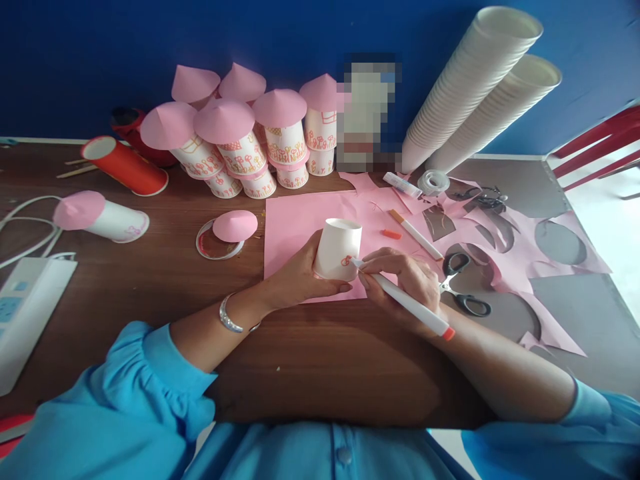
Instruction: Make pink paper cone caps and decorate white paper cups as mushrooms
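My left hand (305,270) grips a white paper cup (336,241) upside down above the pink paper sheet (295,227). In my right hand (405,283) is a white marker pen (415,310) with an orange end, its tip at the cup's side. A small red-orange flower-like drawing shows there. An orange pen cap (393,234) lies on the pink sheet, near a white pen with a brown cap (417,235). Black-handled scissors (457,285) rest just right of my right hand.
Several decorated cup towers with pink cone roofs (224,120) stand at the back left. Two tall stacks of paper cups (465,87) lean at the back right. Pink paper offcuts (520,267) cover the right side. A power strip (30,313) lies at far left.
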Demonstrator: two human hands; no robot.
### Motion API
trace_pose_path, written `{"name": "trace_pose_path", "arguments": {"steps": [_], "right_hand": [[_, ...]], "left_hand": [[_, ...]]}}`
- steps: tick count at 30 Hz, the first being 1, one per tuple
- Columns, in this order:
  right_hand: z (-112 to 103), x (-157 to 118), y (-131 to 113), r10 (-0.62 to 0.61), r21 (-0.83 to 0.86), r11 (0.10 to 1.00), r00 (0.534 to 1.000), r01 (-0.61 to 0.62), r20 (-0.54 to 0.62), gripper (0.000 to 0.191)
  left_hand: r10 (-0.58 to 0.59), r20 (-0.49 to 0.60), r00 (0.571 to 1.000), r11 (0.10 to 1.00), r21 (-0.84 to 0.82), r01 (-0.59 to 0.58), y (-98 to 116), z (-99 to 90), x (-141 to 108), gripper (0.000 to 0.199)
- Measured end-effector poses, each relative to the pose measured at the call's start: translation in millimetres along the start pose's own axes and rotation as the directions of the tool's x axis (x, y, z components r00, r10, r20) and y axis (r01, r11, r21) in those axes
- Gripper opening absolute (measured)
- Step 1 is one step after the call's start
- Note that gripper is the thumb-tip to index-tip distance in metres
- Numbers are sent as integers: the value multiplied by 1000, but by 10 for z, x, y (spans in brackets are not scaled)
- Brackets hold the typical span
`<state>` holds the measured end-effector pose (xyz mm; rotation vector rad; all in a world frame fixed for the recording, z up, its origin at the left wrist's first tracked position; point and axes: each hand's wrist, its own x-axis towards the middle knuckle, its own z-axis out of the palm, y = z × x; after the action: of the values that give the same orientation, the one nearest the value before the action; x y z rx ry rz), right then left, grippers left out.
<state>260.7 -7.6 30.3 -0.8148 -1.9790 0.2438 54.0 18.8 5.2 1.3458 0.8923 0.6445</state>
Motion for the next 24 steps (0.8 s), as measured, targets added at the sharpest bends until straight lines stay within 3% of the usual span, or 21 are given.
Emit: {"name": "trace_pose_path", "arguments": {"steps": [12, 24], "right_hand": [[17, -19, 24, -4, -19, 1000, 1000, 4, -25, 20], [5, -7, -18, 11, -1, 1000, 1000, -11, 8, 19]], "left_hand": [[-46, -5, 999, 993, -106, 45, 38, 10, -17, 71], [-56, -12, 998, 992, -118, 54, 38, 10, -14, 77]]}}
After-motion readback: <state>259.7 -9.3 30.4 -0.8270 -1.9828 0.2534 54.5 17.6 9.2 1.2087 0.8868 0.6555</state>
